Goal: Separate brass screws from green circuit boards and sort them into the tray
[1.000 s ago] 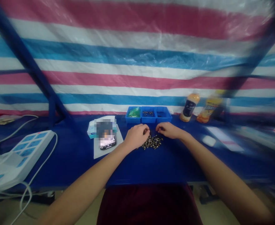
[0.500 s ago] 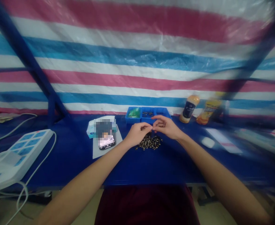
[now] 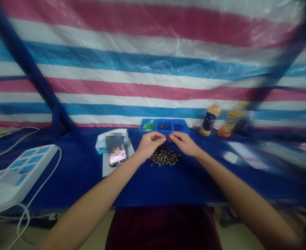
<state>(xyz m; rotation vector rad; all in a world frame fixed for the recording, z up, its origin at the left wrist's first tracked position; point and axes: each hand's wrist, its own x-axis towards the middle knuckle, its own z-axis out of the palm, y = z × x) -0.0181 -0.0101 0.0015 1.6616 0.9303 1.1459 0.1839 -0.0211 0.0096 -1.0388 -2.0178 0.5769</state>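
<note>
Both hands meet above a heap of small brass-and-dark metal parts (image 3: 166, 158) on the blue table. My left hand (image 3: 152, 142) is closed in a pinch, its fingertips pointing right. Facing it, my right hand (image 3: 183, 143) is pinched too, thumb against the curled fingers. Whatever sits between the fingertips is too small to make out. Just behind the hands stand three joined blue bins: the left bin (image 3: 144, 130) holds a green bag (image 3: 149, 125), the middle one has small metal parts (image 3: 163, 126), and the right bin (image 3: 181, 125) holds dark contents I cannot make out.
A phone (image 3: 119, 160) lies on white paper beside a tissue pack (image 3: 99, 145) at left. A white power strip (image 3: 35, 163) with cables is farther left. Two drink bottles (image 3: 209, 121), a white rounded object (image 3: 230, 157) and a pale strip (image 3: 248, 156) are on the right.
My right hand's fingers, raised and spread before, are now curled down into a pinch. My left hand has shifted slightly left, and the fingertips remain close together.
</note>
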